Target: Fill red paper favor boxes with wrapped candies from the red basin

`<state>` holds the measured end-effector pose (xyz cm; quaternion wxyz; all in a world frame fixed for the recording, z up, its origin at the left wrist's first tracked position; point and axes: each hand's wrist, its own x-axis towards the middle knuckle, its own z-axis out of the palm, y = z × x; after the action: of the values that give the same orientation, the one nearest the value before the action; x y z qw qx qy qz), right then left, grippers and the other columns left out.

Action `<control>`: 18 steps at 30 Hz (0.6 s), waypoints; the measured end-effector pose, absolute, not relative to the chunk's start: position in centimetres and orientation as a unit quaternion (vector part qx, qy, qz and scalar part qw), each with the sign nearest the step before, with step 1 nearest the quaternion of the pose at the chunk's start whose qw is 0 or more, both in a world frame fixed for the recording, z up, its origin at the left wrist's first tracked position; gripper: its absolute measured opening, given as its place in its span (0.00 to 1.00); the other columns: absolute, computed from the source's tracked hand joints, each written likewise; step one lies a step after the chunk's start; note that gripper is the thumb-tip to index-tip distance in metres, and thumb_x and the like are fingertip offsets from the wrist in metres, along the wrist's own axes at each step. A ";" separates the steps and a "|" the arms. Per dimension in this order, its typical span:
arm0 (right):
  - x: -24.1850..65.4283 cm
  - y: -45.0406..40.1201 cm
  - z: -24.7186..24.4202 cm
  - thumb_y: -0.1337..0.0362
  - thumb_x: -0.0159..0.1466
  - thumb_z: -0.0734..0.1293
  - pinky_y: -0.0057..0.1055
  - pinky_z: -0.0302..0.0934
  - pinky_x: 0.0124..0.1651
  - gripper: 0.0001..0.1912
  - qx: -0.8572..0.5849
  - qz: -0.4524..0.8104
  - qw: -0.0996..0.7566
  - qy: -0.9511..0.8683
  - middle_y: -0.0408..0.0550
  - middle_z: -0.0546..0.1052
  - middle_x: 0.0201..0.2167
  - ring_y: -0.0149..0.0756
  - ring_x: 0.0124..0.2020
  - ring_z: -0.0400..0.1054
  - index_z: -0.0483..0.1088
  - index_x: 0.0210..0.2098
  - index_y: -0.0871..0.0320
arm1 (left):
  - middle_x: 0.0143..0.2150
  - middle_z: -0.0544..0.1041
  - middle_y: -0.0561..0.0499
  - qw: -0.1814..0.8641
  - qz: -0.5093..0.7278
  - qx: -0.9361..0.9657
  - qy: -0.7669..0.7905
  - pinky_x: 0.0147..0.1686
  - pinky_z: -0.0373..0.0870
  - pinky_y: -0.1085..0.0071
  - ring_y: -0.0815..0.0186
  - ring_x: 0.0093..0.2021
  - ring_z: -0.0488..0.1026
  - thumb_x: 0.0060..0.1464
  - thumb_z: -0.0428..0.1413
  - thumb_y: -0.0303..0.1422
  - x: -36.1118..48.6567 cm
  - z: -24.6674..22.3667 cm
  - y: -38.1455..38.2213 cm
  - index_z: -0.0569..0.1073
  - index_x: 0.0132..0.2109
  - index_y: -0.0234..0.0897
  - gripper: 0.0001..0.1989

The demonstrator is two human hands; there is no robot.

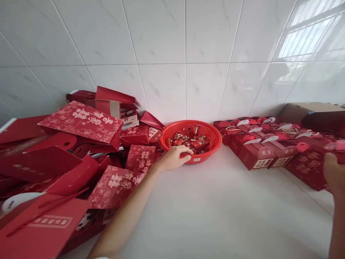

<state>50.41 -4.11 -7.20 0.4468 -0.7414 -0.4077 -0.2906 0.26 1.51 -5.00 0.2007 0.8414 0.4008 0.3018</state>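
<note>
A round red plastic basket [172, 126] holds several small red-wrapped candies [199, 143]. My left hand [176, 156] is at its near left rim, fingers bent over the edge and thumb against the outer wall. At the far right, my right hand [334, 174] is partly cut off by the frame. Its thumb points up along the right side of a red gift box [307, 167] with pale lettering; its other fingers are mostly hidden. That box stands slightly turned at the near end of a group of closed red gift boxes [257, 156] with handle tops.
On the left lies a loose heap of red boxes and bags [83, 120], some open or folded flat. A brown cardboard box [315, 108] stands at the back right. A white tiled wall [161, 43] rises behind the white tabletop [215, 212].
</note>
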 end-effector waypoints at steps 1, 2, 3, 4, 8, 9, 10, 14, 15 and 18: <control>48.2 -3.7 -6.3 0.36 0.62 0.60 0.54 0.59 0.31 0.34 -0.738 -0.271 0.468 -0.404 0.76 0.76 0.29 0.64 0.39 0.72 0.79 0.42 0.61 | 0.44 0.84 0.50 0.190 0.312 0.842 0.397 0.50 0.77 0.64 0.59 0.47 0.81 0.57 0.56 0.34 0.3 -4.7 1.4 0.81 0.42 0.43 0.10; 45.8 -3.2 -5.6 0.40 0.63 0.62 0.53 0.62 0.34 0.29 -0.726 -0.247 0.488 -0.416 0.71 0.76 0.27 0.61 0.39 0.73 0.79 0.39 0.59 | 0.45 0.84 0.50 0.175 0.327 0.840 0.396 0.51 0.76 0.65 0.59 0.48 0.81 0.57 0.56 0.33 0.3 -4.3 1.1 0.81 0.41 0.43 0.09; 43.3 -2.9 -5.0 0.44 0.62 0.64 0.52 0.64 0.36 0.23 -0.703 -0.224 0.509 -0.444 0.67 0.77 0.27 0.57 0.35 0.74 0.78 0.37 0.57 | 0.47 0.83 0.49 0.154 0.347 0.835 0.398 0.52 0.76 0.64 0.58 0.50 0.80 0.57 0.56 0.32 0.2 -3.7 0.9 0.81 0.40 0.43 0.09; 40.8 -2.7 -4.6 0.47 0.62 0.66 0.49 0.66 0.36 0.18 -0.667 -0.192 0.524 -0.494 0.64 0.79 0.32 0.51 0.30 0.73 0.77 0.37 0.55 | 0.51 0.82 0.48 0.129 0.369 0.827 0.404 0.54 0.74 0.63 0.58 0.53 0.79 0.57 0.56 0.32 -0.1 -2.9 0.6 0.81 0.41 0.44 0.09; 32.3 -3.0 -5.2 0.57 0.67 0.64 0.35 0.67 0.28 0.11 -0.503 -0.099 0.503 -0.696 0.55 0.80 0.41 0.36 0.23 0.70 0.75 0.36 0.55 | 0.56 0.76 0.42 -0.027 0.508 0.729 0.458 0.63 0.65 0.55 0.53 0.60 0.72 0.58 0.57 0.33 -3.3 1.5 -0.4 0.79 0.43 0.40 0.08; 30.8 -3.2 -5.8 0.59 0.68 0.63 0.33 0.67 0.27 0.11 -0.473 -0.083 0.480 -0.734 0.54 0.80 0.42 0.32 0.22 0.69 0.75 0.37 0.55 | 0.56 0.75 0.42 -0.077 0.547 0.685 0.475 0.63 0.64 0.55 0.53 0.61 0.70 0.57 0.58 0.33 -4.5 2.7 -0.6 0.79 0.44 0.38 0.09; 29.6 -3.5 -6.4 0.60 0.69 0.62 0.31 0.67 0.27 0.11 -0.451 -0.067 0.458 -0.763 0.54 0.80 0.44 0.30 0.22 0.69 0.75 0.38 0.55 | 0.57 0.73 0.40 -0.111 0.577 0.647 0.487 0.64 0.62 0.55 0.53 0.62 0.67 0.57 0.56 0.31 -5.7 3.9 -0.8 0.78 0.46 0.36 0.11; 27.2 -4.2 -8.6 0.63 0.71 0.59 0.28 0.67 0.26 0.11 -0.408 -0.025 0.400 -0.820 0.54 0.79 0.46 0.28 0.21 0.70 0.73 0.39 0.55 | 0.54 0.74 0.41 -0.274 0.603 0.454 0.596 0.65 0.59 0.56 0.53 0.60 0.68 0.47 0.62 0.25 -9.5 7.5 -1.6 0.78 0.48 0.32 0.18; 26.9 -4.3 -8.9 0.64 0.72 0.58 0.29 0.67 0.26 0.12 -0.404 -0.013 0.392 -0.826 0.54 0.79 0.47 0.28 0.21 0.70 0.73 0.39 0.55 | 0.54 0.75 0.41 -0.273 0.594 0.432 0.621 0.65 0.58 0.55 0.51 0.61 0.67 0.46 0.64 0.25 -10.0 8.1 -1.7 0.78 0.48 0.31 0.19; 26.5 -4.5 -9.7 0.64 0.72 0.57 0.30 0.68 0.26 0.12 -0.397 0.029 0.372 -0.838 0.56 0.79 0.48 0.28 0.21 0.71 0.72 0.39 0.55 | 0.61 0.70 0.37 -0.232 0.568 0.375 0.695 0.67 0.52 0.47 0.44 0.66 0.61 0.45 0.66 0.27 -10.8 9.5 -1.6 0.77 0.52 0.31 0.24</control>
<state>26.47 -4.49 -9.66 0.3721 -0.3971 -0.8384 0.0294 -10.78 -1.63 9.53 -0.2323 0.3745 0.6952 0.5678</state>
